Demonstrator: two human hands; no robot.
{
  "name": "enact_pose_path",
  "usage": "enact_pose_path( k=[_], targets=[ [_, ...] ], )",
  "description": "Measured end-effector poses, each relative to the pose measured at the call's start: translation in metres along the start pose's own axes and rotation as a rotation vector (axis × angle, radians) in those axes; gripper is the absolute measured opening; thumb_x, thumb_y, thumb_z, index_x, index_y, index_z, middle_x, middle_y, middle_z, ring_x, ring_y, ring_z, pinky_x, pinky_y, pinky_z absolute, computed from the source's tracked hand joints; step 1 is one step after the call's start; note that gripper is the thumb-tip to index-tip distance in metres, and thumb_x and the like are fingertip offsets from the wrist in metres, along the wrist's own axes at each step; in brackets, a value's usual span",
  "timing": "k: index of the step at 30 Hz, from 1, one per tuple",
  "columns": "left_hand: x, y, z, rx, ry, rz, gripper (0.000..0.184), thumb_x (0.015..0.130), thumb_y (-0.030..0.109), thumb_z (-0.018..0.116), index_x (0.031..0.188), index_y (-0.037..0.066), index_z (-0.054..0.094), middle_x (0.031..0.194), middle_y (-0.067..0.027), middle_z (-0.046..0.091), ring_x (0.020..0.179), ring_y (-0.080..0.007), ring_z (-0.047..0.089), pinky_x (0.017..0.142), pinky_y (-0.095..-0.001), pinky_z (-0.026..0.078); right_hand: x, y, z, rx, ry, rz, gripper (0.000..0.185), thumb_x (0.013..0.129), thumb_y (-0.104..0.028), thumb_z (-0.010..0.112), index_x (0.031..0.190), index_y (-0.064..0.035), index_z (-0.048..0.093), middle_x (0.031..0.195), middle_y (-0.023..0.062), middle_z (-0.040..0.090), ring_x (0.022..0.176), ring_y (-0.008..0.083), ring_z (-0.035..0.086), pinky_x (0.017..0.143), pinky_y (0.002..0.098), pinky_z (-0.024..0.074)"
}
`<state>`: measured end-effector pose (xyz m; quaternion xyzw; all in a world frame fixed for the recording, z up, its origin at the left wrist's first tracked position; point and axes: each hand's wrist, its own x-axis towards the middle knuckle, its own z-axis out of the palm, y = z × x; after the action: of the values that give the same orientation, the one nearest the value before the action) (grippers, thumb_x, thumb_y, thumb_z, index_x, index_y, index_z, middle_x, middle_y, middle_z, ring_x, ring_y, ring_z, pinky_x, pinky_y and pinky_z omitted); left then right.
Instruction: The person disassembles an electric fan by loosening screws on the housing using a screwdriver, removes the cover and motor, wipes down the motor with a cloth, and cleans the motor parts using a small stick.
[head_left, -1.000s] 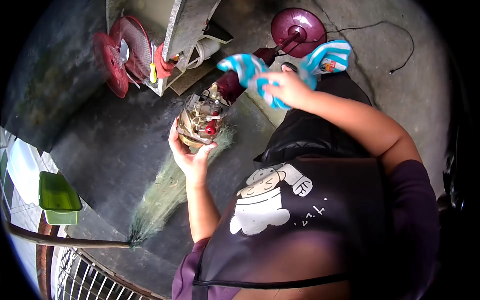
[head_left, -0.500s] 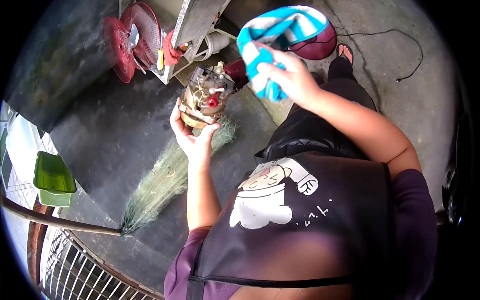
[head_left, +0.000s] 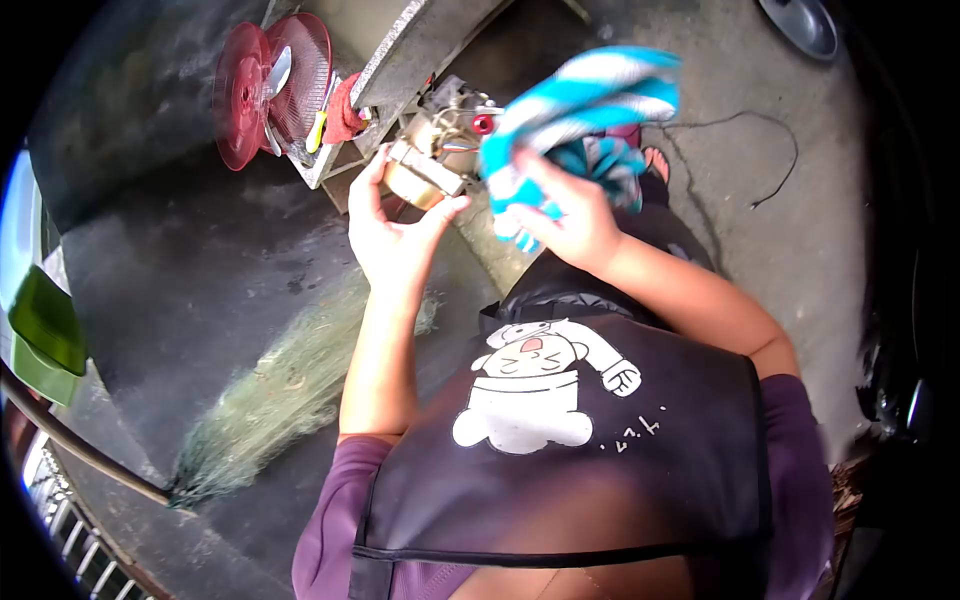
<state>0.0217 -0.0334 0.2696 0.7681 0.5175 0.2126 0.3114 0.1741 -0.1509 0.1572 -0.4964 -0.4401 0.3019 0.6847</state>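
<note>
My left hand (head_left: 395, 230) grips a fan motor (head_left: 425, 172) by its lower end, thumb on one side and fingers on the other. Wires and a small red knob show at the motor's upper part. A blue and white striped cloth (head_left: 600, 95) is bunched in my right hand (head_left: 572, 215), close to the motor's right side. The cloth's upper end is blurred and flares up and to the right. It hides most of what lies behind it, including nearly all of a dark red base.
Red fan grilles (head_left: 300, 90), a yellow-handled tool (head_left: 316, 132) and a red cloth (head_left: 344, 108) are at the upper left. A broom (head_left: 270, 390) lies on the floor near a green tub (head_left: 45, 325). A black cord (head_left: 775, 122) trails at the right; a metal basin (head_left: 805, 25) stands beyond.
The motor is tilted differently and is now nearer the striped cloth. My right hand has moved down slightly, its cloth bunched lower and spread right. The view has shifted, bringing in the basin.
</note>
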Motion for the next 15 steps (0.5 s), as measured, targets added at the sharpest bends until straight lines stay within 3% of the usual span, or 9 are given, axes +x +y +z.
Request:
enact_pose_path(
  k=[1, 2, 4, 5, 7, 8, 12, 13, 15],
  targets=[
    [0.001, -0.003, -0.002, 0.076, 0.008, 0.041, 0.090, 0.054, 0.025, 0.098, 0.129, 0.001, 0.055, 0.123, -0.0130, 0.061, 0.114, -0.0230, 0.061, 0.095, -0.0369, 0.053, -0.007, 0.024, 0.002, -0.325, -0.106, -0.015, 0.049, 0.087, -0.019, 0.071, 0.133, -0.0068, 0.059, 0.109, 0.0159, 0.070, 0.085, 0.0229, 0.070, 0.076, 0.0334, 0.0538],
    [0.006, -0.008, -0.006, 0.293, 0.055, 0.183, 0.090, 0.050, 0.035, 0.097, 0.125, 0.002, 0.059, 0.117, -0.0142, 0.063, 0.110, -0.0271, 0.062, 0.096, -0.0378, 0.051, -0.009, 0.044, 0.000, -0.222, -0.103, 0.413, 0.041, 0.088, -0.017, 0.070, 0.126, -0.0040, 0.063, 0.104, 0.0137, 0.071, 0.087, 0.0232, 0.070, 0.078, 0.0338, 0.0538],
    [0.013, -0.011, -0.010, 0.345, 0.079, 0.338, 0.092, 0.048, 0.043, 0.095, 0.124, 0.003, 0.060, 0.115, -0.0147, 0.064, 0.108, -0.0320, 0.061, 0.098, -0.0408, 0.048, -0.005, 0.041, -0.016, 0.134, 0.148, 0.695, 0.023, 0.089, -0.013, 0.065, 0.107, -0.0001, 0.070, 0.091, 0.0105, 0.073, 0.084, 0.0212, 0.070, 0.077, 0.0343, 0.0534],
    [0.015, -0.010, -0.015, 0.388, 0.069, 0.394, 0.093, 0.048, 0.043, 0.094, 0.125, 0.003, 0.060, 0.115, -0.0145, 0.064, 0.108, -0.0323, 0.061, 0.098, -0.0414, 0.047, -0.003, 0.020, -0.026, -0.275, 0.095, 0.553, 0.025, 0.089, -0.011, 0.062, 0.111, -0.0012, 0.070, 0.094, 0.0076, 0.073, 0.083, 0.0167, 0.069, 0.077, 0.0333, 0.0534],
    [0.018, -0.006, -0.017, 0.314, 0.050, 0.369, 0.092, 0.049, 0.042, 0.094, 0.125, 0.003, 0.059, 0.115, -0.0145, 0.063, 0.109, -0.0328, 0.060, 0.098, -0.0420, 0.047, -0.008, -0.010, -0.025, -0.159, 0.122, 0.272, 0.030, 0.088, -0.011, 0.063, 0.116, 0.0003, 0.068, 0.097, 0.0084, 0.073, 0.085, 0.0150, 0.069, 0.077, 0.0323, 0.0532],
    [0.018, -0.007, -0.018, 0.263, 0.006, 0.350, 0.091, 0.049, 0.040, 0.094, 0.125, 0.004, 0.059, 0.116, -0.0144, 0.063, 0.111, -0.0332, 0.059, 0.098, -0.0426, 0.046, -0.015, -0.028, -0.022, -0.041, 0.033, 0.365, 0.034, 0.085, -0.009, 0.062, 0.118, -0.0014, 0.068, 0.108, 0.0124, 0.073, 0.096, 0.0210, 0.070, 0.091, 0.0339, 0.0501],
    [0.022, -0.013, -0.020, 0.259, 0.010, 0.433, 0.084, 0.055, 0.028, 0.092, 0.126, 0.004, 0.057, 0.118, -0.0156, 0.060, 0.116, -0.0356, 0.055, 0.100, -0.0448, 0.045, 0.009, -0.048, 0.014, -0.253, -0.086, -0.143, 0.028, 0.081, -0.015, 0.072, 0.107, -0.0050, 0.072, 0.100, 0.0132, 0.072, 0.086, 0.0306, 0.070, 0.079, 0.0366, 0.0528],
    [0.023, -0.014, -0.021, 0.241, 0.024, 0.430, 0.084, 0.055, 0.028, 0.092, 0.126, 0.004, 0.057, 0.118, -0.0156, 0.060, 0.116, -0.0356, 0.055, 0.100, -0.0448, 0.045, 0.004, -0.031, 0.011, -0.350, -0.202, -0.072, 0.023, 0.082, -0.013, 0.071, 0.102, -0.0027, 0.071, 0.101, 0.0143, 0.071, 0.094, 0.0280, 0.068, 0.084, 0.0386, 0.0499],
    [0.025, -0.013, -0.029, 0.327, -0.004, 0.495, 0.087, 0.055, 0.027, 0.092, 0.129, 0.005, 0.054, 0.120, -0.0152, 0.059, 0.119, -0.0368, 0.052, 0.102, -0.0453, 0.044, -0.014, 0.002, 0.004, -0.402, -0.147, 0.234, 0.017, 0.084, -0.014, 0.069, 0.095, -0.0025, 0.070, 0.091, 0.0142, 0.071, 0.085, 0.0261, 0.069, 0.077, 0.0382, 0.0513]
  ],
)
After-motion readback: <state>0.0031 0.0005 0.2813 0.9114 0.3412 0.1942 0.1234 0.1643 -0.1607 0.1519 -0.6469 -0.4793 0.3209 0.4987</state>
